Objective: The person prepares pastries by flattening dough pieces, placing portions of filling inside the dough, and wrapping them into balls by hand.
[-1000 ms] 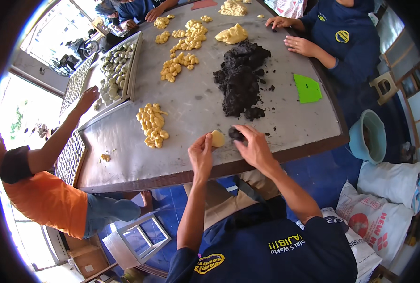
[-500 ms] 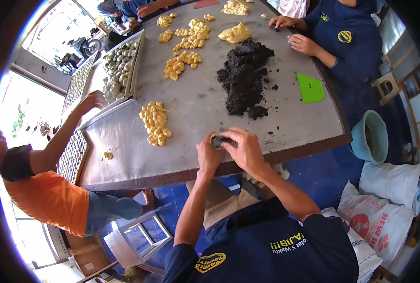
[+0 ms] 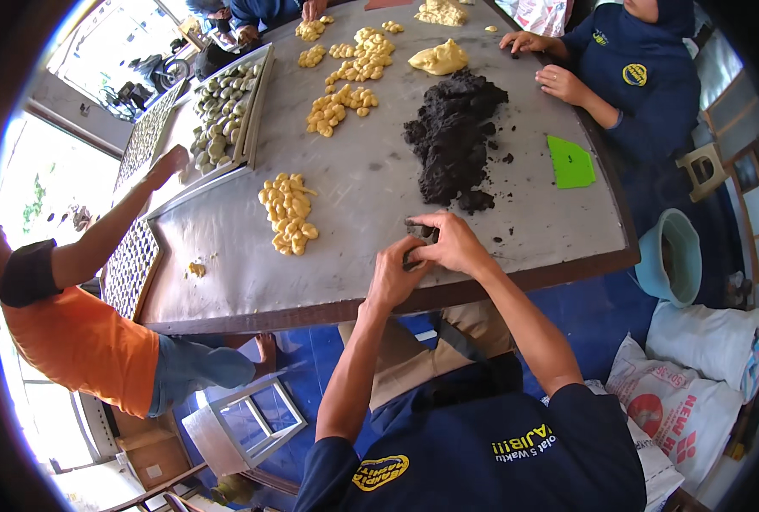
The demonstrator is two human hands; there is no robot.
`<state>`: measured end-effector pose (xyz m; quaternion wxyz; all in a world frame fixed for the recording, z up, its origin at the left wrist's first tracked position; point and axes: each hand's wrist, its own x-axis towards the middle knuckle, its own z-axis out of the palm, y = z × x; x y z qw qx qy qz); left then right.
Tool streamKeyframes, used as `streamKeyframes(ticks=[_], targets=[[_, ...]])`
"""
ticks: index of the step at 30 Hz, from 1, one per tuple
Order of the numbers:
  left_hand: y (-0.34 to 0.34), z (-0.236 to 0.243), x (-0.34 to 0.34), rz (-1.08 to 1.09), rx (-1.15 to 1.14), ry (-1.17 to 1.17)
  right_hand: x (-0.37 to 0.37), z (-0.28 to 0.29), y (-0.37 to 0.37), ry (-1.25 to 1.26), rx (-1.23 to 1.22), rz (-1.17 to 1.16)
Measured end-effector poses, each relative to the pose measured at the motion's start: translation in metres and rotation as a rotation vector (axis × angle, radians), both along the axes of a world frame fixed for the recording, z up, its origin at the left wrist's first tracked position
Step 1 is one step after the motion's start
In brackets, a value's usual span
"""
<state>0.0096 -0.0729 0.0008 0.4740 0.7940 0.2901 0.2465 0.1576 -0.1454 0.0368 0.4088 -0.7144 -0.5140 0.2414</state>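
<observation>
My left hand (image 3: 392,275) is curled closed over the table's near edge. Within its fingers sits a small dark piece (image 3: 413,259), mostly hidden by the grip. Just beyond and to the right, my right hand (image 3: 450,245) pinches a lump of dark paste (image 3: 420,229) between thumb and fingers. The two hands are close together. Ahead of them lies a large crumbly mound of black paste (image 3: 456,136). To their left, a cluster of small pale yellow dough balls (image 3: 286,213) rests on the metal tabletop (image 3: 362,179).
More dough balls (image 3: 367,60) and a big dough lump (image 3: 439,58) lie farther back. A green scraper (image 3: 571,162) is at the right. A tray of rounded pieces (image 3: 222,119) stands left, where a person in orange (image 3: 89,350) reaches. Another person's hands (image 3: 559,81) rest at the right edge.
My hands were joined around a dough piece with dark paste at it. Now my right hand has moved up and right, holding dark paste slightly apart from my left hand.
</observation>
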Motion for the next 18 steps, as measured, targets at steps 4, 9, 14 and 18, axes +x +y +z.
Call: streamKeyframes(ticks=[4, 9, 14, 18], targets=[[0.0, -0.007, -0.003, 0.033, 0.145, 0.022, 0.003, -0.005, -0.004, 0.041, 0.176, 0.042], [0.004, -0.006, 0.002, 0.121, -0.266, -0.154, 0.068, -0.031, -0.016, -0.63, 0.143, -0.296], [0.006, -0.027, -0.005, 0.108, -0.258, -0.359, 0.094, -0.018, -0.009, -0.332, 0.133, -0.274], [0.01, -0.02, -0.008, 0.127, -0.328, -0.233, 0.107, -0.014, -0.008, -0.224, -0.026, -0.325]])
